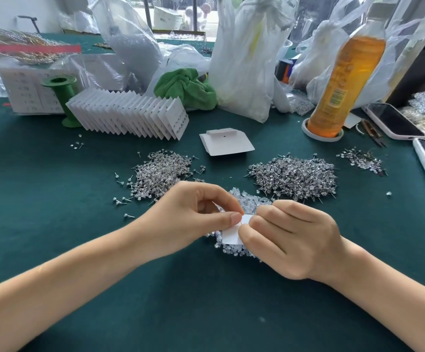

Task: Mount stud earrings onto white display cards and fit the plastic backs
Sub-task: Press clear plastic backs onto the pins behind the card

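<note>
A small white display card [231, 235] is held between both hands over a pile of clear plastic backs [250, 201]. My left hand [188, 219] pinches the card's upper edge with thumb and forefinger. My right hand [290, 240] pinches its right side with curled fingers; whatever sits between those fingertips is hidden. Two heaps of silver stud earrings lie beyond, one on the left [160, 174] and one on the right [295, 176]. A fanned row of filled cards [130, 113] stands at the back left.
On the green cloth table [206, 313]: a white cardboard tray [226, 143], a small stud heap [363, 160], an orange bottle [343, 80], phones [394, 120] at right, plastic bags [244, 59], a green cloth [188, 87] and a green spool [64, 97].
</note>
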{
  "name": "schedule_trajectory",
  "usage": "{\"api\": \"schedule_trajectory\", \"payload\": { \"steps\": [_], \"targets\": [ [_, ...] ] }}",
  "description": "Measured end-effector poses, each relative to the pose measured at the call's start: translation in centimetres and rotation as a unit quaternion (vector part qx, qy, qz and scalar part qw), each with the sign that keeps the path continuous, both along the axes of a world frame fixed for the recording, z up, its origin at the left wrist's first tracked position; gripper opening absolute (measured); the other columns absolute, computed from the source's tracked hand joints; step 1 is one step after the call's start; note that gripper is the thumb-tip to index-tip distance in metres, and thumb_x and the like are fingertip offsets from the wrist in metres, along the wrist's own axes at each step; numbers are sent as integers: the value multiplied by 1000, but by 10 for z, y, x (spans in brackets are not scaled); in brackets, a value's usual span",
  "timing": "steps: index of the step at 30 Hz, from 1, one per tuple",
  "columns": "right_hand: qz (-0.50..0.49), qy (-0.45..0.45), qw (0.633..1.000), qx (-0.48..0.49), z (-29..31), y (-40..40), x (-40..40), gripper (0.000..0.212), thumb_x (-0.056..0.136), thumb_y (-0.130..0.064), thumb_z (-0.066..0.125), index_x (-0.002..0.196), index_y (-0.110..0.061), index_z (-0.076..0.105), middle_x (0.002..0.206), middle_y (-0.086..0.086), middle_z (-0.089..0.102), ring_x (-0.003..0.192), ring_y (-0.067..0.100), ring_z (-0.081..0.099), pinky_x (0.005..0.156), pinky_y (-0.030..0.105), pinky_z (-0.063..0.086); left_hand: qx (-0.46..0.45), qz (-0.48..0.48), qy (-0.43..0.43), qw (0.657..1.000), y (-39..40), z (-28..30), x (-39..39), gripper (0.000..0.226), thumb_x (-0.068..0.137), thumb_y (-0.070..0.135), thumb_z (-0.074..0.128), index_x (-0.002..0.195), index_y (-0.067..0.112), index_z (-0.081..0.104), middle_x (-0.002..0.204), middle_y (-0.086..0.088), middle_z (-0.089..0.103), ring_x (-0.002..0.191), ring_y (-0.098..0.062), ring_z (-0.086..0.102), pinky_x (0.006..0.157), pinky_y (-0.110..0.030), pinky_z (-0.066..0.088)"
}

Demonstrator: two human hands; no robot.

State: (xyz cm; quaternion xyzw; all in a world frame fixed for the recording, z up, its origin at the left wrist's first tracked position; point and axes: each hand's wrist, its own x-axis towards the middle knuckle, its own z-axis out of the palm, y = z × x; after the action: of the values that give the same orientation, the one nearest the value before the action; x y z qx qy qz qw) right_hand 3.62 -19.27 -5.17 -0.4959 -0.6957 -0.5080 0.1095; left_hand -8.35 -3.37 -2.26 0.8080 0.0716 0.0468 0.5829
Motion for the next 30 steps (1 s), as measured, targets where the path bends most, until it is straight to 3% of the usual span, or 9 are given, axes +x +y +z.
{"api": "schedule_trajectory", "payload": {
  "steps": [7,12,15,18,22,25,27,30],
  "targets": [
    [11,-2,1000,0,1,0,-2,12,92,-13,52,80,-12,53,58,-5,54,53,16,57,55,24,50,-4,-13,13,1000,-1,0,0,3,82,16,72,83,17,74,69,2,68,65,-10,55,65,-27,43],
    [13,12,1000,5,2,0,-2,12,92,-12,50,80,-12,52,57,-5,54,54,16,57,56,24,49,-17,-14,15,1000,-2,-1,0,3,82,14,71,83,15,74,69,0,67,67,-17,54,68,-36,41],
    [8,31,999,-5,4,1,-2,10,89,-11,58,81,-13,52,58,-5,56,54,17,58,56,26,49,-15,-15,17,1000,-1,0,0,4,83,13,70,83,15,73,67,4,65,66,-15,52,67,-34,40],
    [-10,52,998,-36,9,0,-1,22,84,-20,72,87,-13,52,63,-4,62,63,18,63,57,28,51,-18,-19,12,1000,0,3,1,5,84,11,66,87,10,71,73,1,68,70,-13,56,68,-29,45],
    [-43,80,994,-67,14,-4,0,5,83,-10,71,87,-11,69,73,0,67,71,21,67,62,30,54,-13,-17,0,1000,3,6,2,6,84,10,66,88,9,70,79,-1,69,73,-13,58,72,-29,47],
    [-41,112,991,-68,13,-4,-3,12,87,-10,68,76,-12,73,73,-1,68,70,21,68,64,29,55,-3,-13,-10,1000,3,5,2,5,82,11,68,86,11,71,74,5,68,69,-10,57,67,-26,47],
    [-36,126,989,-67,10,-4,-4,18,90,-11,63,75,-12,72,73,-1,68,70,20,68,65,29,56,-4,-5,-16,1000,4,4,1,5,81,10,70,86,12,72,74,5,69,69,-9,58,68,-28,48],
    [-30,135,988,-65,9,-4,-4,26,95,-13,57,74,-12,72,73,-1,68,69,19,67,65,28,56,-4,18,-9,1000,5,4,2,6,80,15,72,86,15,73,80,-3,73,74,-16,61,75,-45,51]
  ]
}}
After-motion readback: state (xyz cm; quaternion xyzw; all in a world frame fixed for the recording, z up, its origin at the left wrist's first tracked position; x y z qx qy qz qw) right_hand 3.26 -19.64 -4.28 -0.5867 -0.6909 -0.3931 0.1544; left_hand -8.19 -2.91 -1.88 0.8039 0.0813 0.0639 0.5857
